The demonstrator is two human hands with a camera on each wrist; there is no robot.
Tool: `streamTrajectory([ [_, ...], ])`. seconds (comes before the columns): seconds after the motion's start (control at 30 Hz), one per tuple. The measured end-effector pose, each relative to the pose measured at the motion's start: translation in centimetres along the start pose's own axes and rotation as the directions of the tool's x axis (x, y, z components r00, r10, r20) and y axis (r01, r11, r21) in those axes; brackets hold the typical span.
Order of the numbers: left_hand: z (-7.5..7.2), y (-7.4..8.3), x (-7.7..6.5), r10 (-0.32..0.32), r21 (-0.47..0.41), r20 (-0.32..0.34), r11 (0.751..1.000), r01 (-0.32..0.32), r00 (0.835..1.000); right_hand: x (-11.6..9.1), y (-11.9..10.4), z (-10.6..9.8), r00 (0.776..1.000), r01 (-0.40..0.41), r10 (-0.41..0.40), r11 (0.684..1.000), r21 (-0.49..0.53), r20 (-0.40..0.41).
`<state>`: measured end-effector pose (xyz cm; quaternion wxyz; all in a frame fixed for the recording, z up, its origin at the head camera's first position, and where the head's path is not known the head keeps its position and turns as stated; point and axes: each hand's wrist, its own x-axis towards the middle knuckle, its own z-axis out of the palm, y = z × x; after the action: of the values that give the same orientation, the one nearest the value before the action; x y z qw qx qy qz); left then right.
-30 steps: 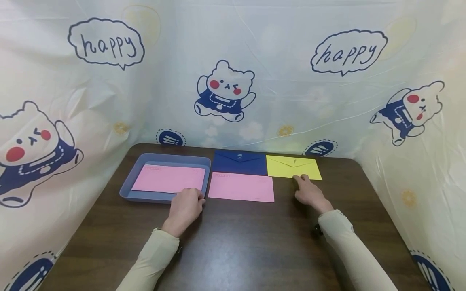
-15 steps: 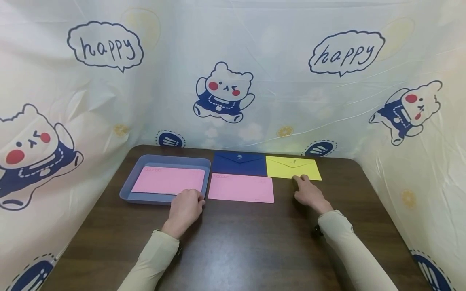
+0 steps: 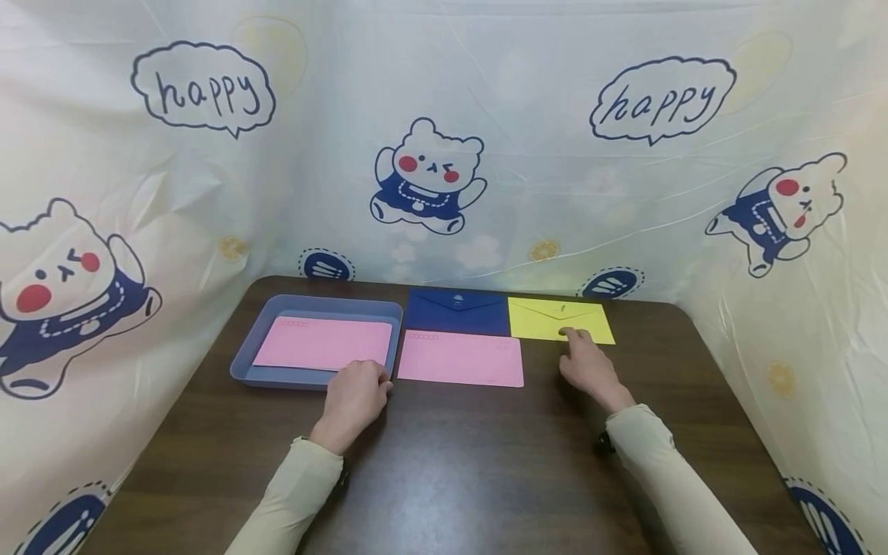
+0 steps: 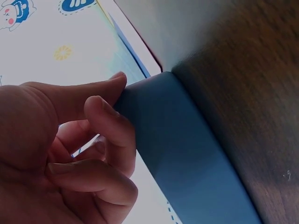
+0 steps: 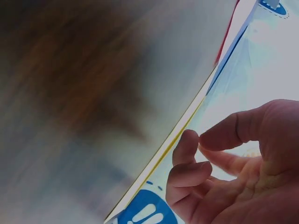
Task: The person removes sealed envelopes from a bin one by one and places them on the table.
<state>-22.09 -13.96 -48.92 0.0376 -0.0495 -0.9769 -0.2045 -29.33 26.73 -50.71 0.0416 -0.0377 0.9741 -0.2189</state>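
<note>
A blue-grey tray (image 3: 239, 368) stands at the left of the table with a pink envelope (image 3: 319, 343) lying in it. My left hand (image 3: 352, 401) grips the tray's near right corner. In the left wrist view, its curled fingers and thumb meet the tray wall (image 4: 173, 144). My right hand (image 3: 590, 368) hovers at the front edge of a yellow envelope (image 3: 555, 317), its fingers loosely bent and no object between them. In the right wrist view the fingertips overlap that envelope's thin edge (image 5: 154, 165).
Right of the tray another pink envelope (image 3: 460, 359) lies flat. Behind it is a dark blue envelope (image 3: 454, 314), beside the yellow one. All lie on a dark wooden table (image 3: 444, 478). A printed curtain (image 3: 527, 185) closes off the back and sides.
My right hand's fingertips have shifted slightly up over the yellow envelope's front edge. The left hand, the tray and the envelopes stay where they were.
</note>
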Motion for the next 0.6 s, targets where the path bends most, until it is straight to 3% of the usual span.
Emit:
streamTrajectory([
  [0.6, -0.5, -0.1, 0.1, 0.006, -0.037, 0.019, 0.999, -0.005, 1.000, 0.2, -2.6, 0.5, 0.999, -0.027, 0.029, 0.994, 0.107, -0.023],
])
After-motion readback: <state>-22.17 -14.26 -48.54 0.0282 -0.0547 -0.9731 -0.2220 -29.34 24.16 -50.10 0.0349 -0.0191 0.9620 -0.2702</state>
